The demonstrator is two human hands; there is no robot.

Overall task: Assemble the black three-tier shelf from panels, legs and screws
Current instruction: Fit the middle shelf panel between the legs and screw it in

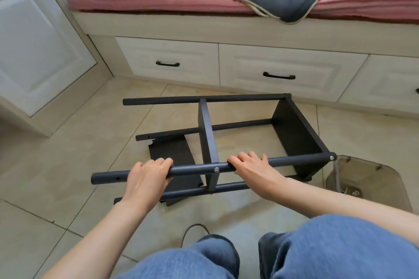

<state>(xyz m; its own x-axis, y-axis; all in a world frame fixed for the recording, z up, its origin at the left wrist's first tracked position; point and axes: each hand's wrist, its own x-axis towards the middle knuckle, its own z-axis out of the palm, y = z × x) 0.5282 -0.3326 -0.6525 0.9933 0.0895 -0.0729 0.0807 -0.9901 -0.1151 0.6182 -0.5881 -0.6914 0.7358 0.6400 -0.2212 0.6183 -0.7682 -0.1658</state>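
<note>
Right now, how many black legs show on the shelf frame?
4: far leg, middle leg, near top leg gripped by left hand and right hand, low near leg.

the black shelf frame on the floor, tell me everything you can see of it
The shelf frame lies on its side on the tiled floor. It looks like matte black metal tube with flat dark panels: four round legs run left to right, one panel fixed at the right end and one across the middle. A third panel lies loose near the left end. Silver screws show on the nearest leg, which the left hand and right hand grip.
</note>
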